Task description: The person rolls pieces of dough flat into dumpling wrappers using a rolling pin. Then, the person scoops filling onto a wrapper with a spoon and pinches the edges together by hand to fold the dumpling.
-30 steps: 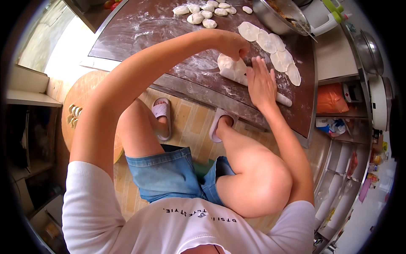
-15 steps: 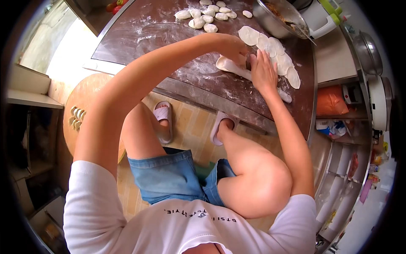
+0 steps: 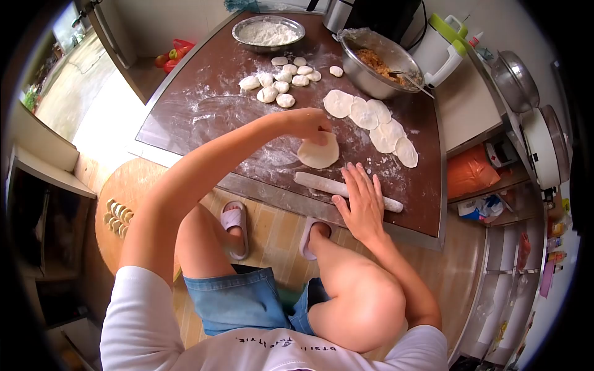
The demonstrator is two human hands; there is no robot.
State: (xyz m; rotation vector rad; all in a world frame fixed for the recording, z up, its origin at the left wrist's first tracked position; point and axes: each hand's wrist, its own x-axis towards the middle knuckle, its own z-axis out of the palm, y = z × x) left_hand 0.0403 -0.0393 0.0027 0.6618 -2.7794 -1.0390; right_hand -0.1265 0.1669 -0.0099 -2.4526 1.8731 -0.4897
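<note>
My left hand (image 3: 311, 123) is closed on the upper edge of a round dough wrapper (image 3: 318, 151), which hangs flat over the floured table. Below it, a pale rolling pin (image 3: 318, 182) dusted with flour lies near the table's front edge. My right hand (image 3: 364, 204) rests flat across the pin, its fingers stretched out. Several rolled wrappers (image 3: 387, 135) overlap in a row at the right. Further back sit several small flattened dough pieces (image 3: 283, 77), with one piece (image 3: 336, 71) apart from the others.
A metal bowl of flour (image 3: 268, 46) stands at the back beyond the dough pieces. A large bowl of orange-brown filling (image 3: 402, 79) with a spoon is at the back right, beside a white and green jug (image 3: 438, 52). Shaped dumplings (image 3: 117, 217) sit on a round wooden board (image 3: 142, 179) at left.
The dough wrapper has come away from the rolling pin and now hangs from my left hand. The pin lies nearer the table edge under my right hand. My view has tilted up.
</note>
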